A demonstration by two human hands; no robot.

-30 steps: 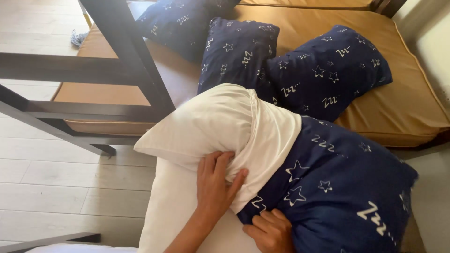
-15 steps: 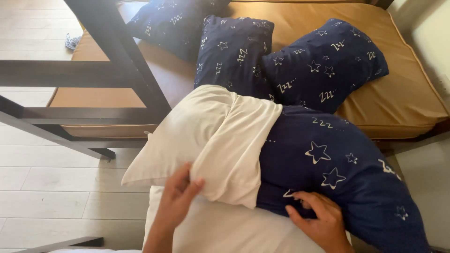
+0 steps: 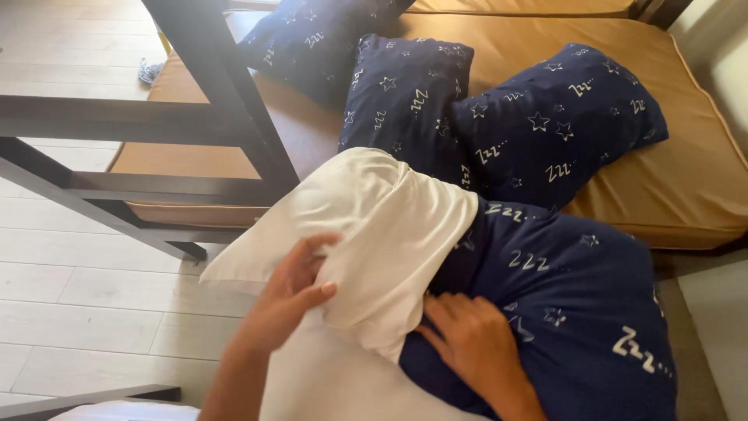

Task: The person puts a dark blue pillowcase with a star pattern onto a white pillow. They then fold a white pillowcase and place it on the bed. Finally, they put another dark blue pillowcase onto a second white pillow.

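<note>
White pillow half out of navy star-print pillowcase, both lying in front of the tan mattress, low in view near the person. Left hand has fingers curled, pinching a fold of the white pillow near its bare corner end, thumb on top. Right hand lies flat and spread open on the pillowcase just beside its open mouth, pressing down; cannot tell if it pinches any cloth. Pillow looks soft, light, squashy, dents under the grip, no stiffness, nothing fragile. Cover fabric thin, limp, bunches at the mouth, probably drags on the pillow rather than slides. Best hold, by my read: a fistful of pillow corner for one hand, the hem of the case mouth for the other. Behind it on the mattress, three more navy pillows in matching cases, touching each other. Dark bed frame post left of the mattress, pale plank floor below it.
</note>
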